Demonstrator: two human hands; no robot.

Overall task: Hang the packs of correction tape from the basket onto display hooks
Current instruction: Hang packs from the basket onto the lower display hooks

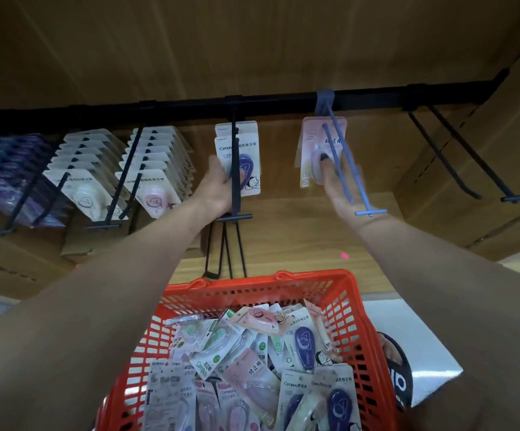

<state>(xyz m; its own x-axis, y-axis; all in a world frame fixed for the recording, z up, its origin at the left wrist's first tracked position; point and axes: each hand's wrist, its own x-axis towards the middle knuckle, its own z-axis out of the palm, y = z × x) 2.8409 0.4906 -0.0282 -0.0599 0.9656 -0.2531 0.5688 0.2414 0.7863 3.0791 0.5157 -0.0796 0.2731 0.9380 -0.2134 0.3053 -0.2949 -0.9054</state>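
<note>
Red basket [350, 309] heaped with tape packs [252, 368]; I see left hand [218, 185] holding purple pack [246, 169], right hand [336, 185] pinching pink pack [311, 141]; fingertips blurred.

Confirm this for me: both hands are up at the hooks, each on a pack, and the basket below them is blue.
One thing is wrong: the basket is red, not blue, as the head view shows. The rest stands: the left hand holds a purple pack and the right hand a pink pack, both up at the hooks.
</note>
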